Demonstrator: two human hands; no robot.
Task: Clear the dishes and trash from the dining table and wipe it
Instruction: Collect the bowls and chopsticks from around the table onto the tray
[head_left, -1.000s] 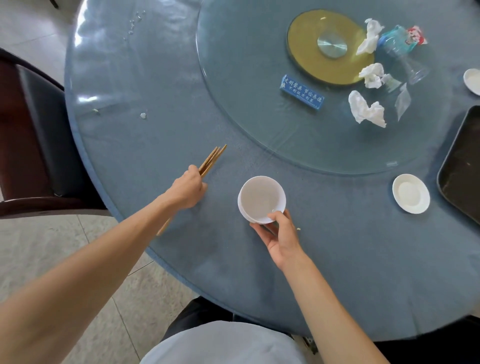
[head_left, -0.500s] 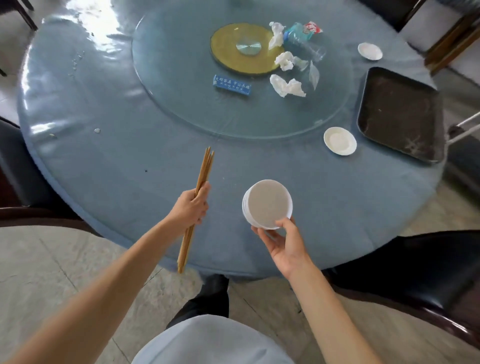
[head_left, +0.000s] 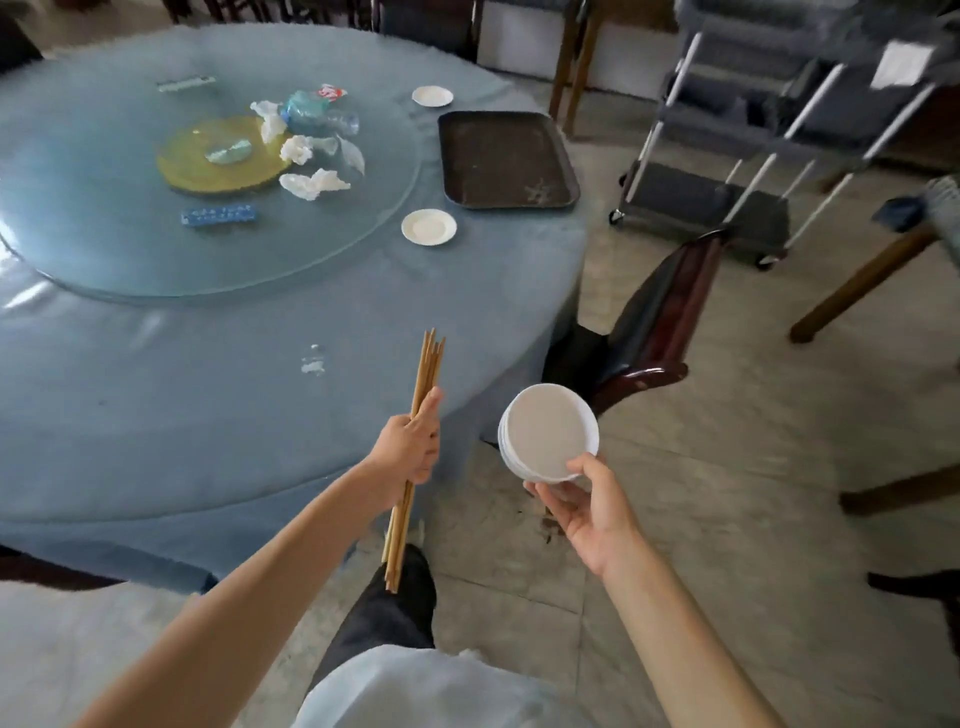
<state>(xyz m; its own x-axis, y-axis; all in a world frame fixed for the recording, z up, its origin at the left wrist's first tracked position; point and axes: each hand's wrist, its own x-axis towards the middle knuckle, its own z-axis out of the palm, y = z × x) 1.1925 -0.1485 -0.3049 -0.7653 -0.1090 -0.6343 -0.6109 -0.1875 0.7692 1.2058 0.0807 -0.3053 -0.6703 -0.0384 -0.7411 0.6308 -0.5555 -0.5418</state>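
Observation:
My left hand (head_left: 409, 442) grips a bundle of wooden chopsticks (head_left: 426, 374) upright at the near edge of the round blue table (head_left: 208, 395). My right hand (head_left: 587, 506) holds a small stack of white bowls (head_left: 545, 434) over the floor, right of the table. On the glass turntable (head_left: 104, 249) lie crumpled white tissues (head_left: 311, 183), a crushed plastic bottle (head_left: 317, 111) and a blue box (head_left: 218, 215). Two white saucers (head_left: 428, 227) (head_left: 432, 96) and a dark tray (head_left: 504, 161) sit on the table's right side.
A dark wooden chair (head_left: 654, 322) stands beside the table on the right. A grey wheeled service cart (head_left: 753, 156) is further right. Wooden table legs (head_left: 862, 280) cross the tiled floor at the right edge. A wet smear (head_left: 313, 359) marks the tablecloth.
The view has swung right, away from the table. Both hands lifted off the table: the left carries the chopsticks upright, the right carries the bowls out past the table edge.

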